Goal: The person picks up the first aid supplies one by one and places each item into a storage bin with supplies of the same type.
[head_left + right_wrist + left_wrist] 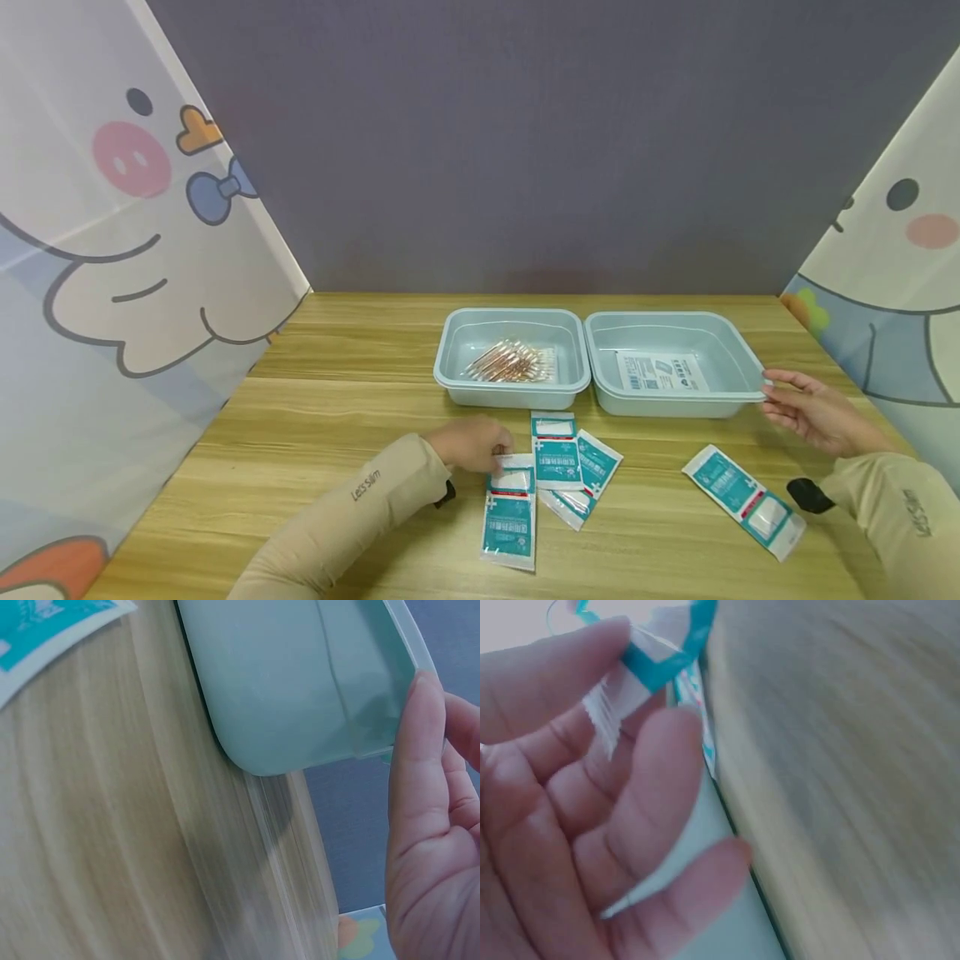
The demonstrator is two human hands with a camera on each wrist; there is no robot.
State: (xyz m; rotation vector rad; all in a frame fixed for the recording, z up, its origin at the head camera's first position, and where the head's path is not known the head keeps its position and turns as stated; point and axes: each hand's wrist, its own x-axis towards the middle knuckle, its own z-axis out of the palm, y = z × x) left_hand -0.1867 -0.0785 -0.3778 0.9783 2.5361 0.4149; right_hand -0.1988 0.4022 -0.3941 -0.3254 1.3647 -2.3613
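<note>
My left hand (498, 450) pinches the white top end of a teal-and-white packet (511, 510) that lies on the wooden table; the left wrist view shows its serrated edge (622, 690) between my fingers (656, 757). Two more packets (557, 450) (592, 477) overlap just to its right, and another packet (750, 500) lies near my right forearm. My right hand (774, 397) is open, its straight fingers (420, 750) touching the right rim corner of the right-hand pale teal tray (738, 367) (300, 682).
The left tray (457, 333) holds a bundle of copper-coloured sticks (512, 361). A white printed packet (660, 372) lies flat in the right tray. Cartoon-printed screens stand at both sides, with a grey wall behind. Bare tabletop (322, 417) stretches to the left.
</note>
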